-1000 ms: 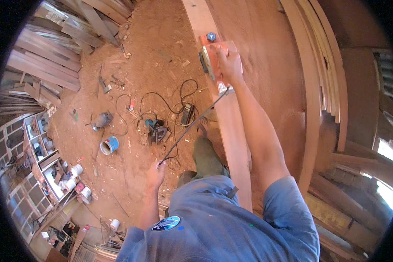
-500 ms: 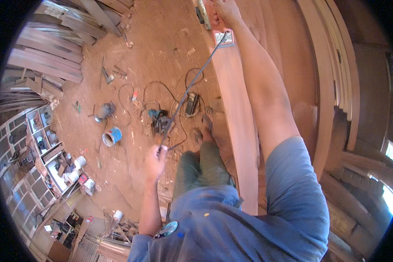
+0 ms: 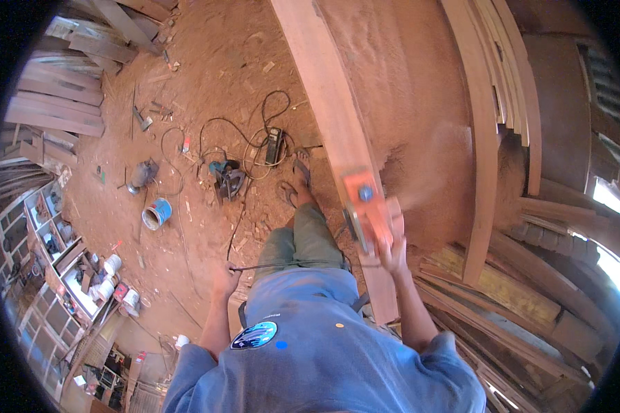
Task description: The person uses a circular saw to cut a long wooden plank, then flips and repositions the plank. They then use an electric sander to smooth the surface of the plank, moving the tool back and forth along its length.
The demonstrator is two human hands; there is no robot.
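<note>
My right hand (image 3: pixel 393 253) is closed round the rear handle of an orange electric planer (image 3: pixel 362 191) with a blue round knob in front. The planer sits on the near part of a long pale-reddish plank (image 3: pixel 329 113), which runs away from beside my right hip. A haze of dust hangs to the right of the tool. Low on the left, by my thigh, my left hand (image 3: pixel 224 279) is closed on the black power cord (image 3: pixel 272 266), which stretches across my legs toward the planer.
Several long boards (image 3: pixel 475 138) lie on the right, with more timber stacked behind me on that side. On the dusty floor are a circular saw (image 3: pixel 226 180), a black power strip (image 3: pixel 274 146), loose cable and a blue-and-white bucket (image 3: pixel 156 214). Planks (image 3: pixel 55 113) are piled at far left.
My right hand has drawn the planer back along the plank, from its far end to near my body. The cord, still in my left hand, now lies across my legs. Dust has appeared beside the tool.
</note>
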